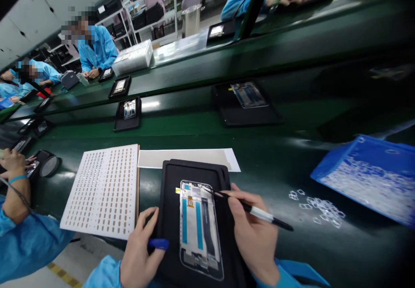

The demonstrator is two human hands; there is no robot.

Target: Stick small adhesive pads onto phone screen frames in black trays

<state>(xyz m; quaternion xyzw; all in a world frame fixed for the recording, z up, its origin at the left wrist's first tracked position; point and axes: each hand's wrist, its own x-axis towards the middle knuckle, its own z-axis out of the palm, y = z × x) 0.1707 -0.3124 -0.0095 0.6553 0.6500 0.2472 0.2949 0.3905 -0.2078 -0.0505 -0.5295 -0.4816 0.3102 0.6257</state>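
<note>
Two-handed: pinching tweezers [259,213] in the closed right hand [254,234], at the far end of a phone frame [192,232] in a black tray [169,227]; half-curling the left hand [138,251] around a blue piece [158,244] beside the tray, grip unclear. As for the frame, pointing lengthwise away from the body, leaning slightly left; silvery, with two blue strips [184,223].

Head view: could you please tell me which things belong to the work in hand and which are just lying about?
Apparently in use:
- phone frame
- black tray beneath it
- pointed black-and-white tool in the right hand

Apparently lying by, perhaps supplies:
- white sheet with rows of marks
- long pale strip
- loose clear pieces
</note>
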